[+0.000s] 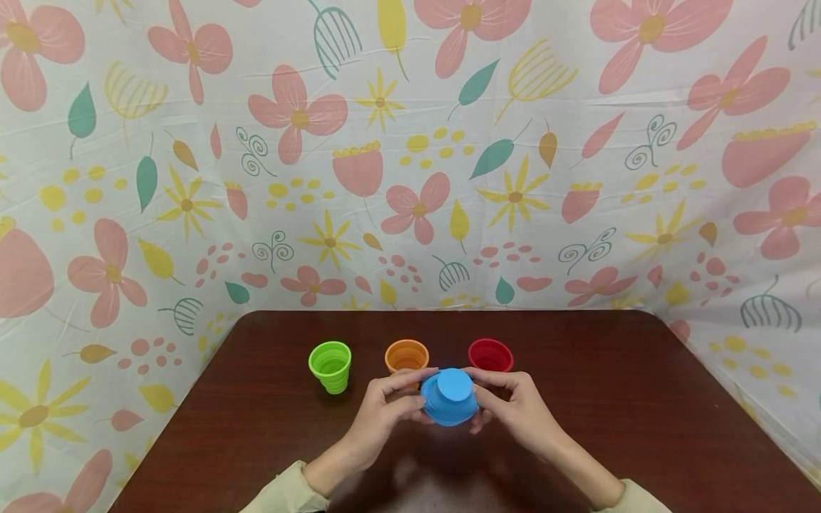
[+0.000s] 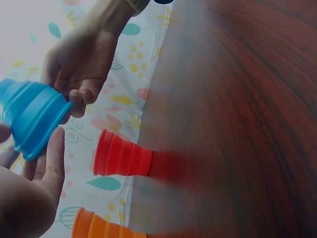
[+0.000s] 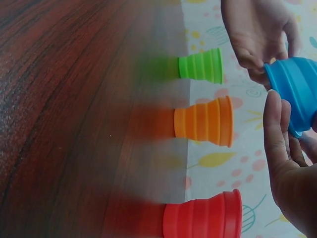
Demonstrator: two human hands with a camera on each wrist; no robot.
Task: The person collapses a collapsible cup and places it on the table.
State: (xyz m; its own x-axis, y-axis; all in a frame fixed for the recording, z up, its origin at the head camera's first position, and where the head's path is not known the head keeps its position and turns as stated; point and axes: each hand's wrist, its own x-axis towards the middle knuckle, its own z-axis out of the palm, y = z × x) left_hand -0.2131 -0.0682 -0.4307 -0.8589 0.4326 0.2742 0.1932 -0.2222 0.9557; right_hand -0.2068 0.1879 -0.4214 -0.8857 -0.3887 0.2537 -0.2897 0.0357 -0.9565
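A blue collapsible cup (image 1: 450,399) with stepped, ridged walls is held in the air above the table, its narrow base up toward the head camera and its wide rim downward. From the left side my left hand (image 1: 385,417) grips it between thumb and fingers. On the opposite side my right hand (image 1: 522,417) pinches it the same way. The left wrist view shows the blue cup (image 2: 34,116) from the side, stretched out in rings, with fingers along its rim. Part of the blue cup (image 3: 297,94) runs off the right wrist view's edge.
Beyond the hands three similar cups stand upright in a row: green (image 1: 330,367) at left, orange (image 1: 407,353) in the middle, red (image 1: 491,354) at right. They stand on a dark brown table (image 1: 609,377). A flowered cloth (image 1: 417,142) hangs behind and beside it.
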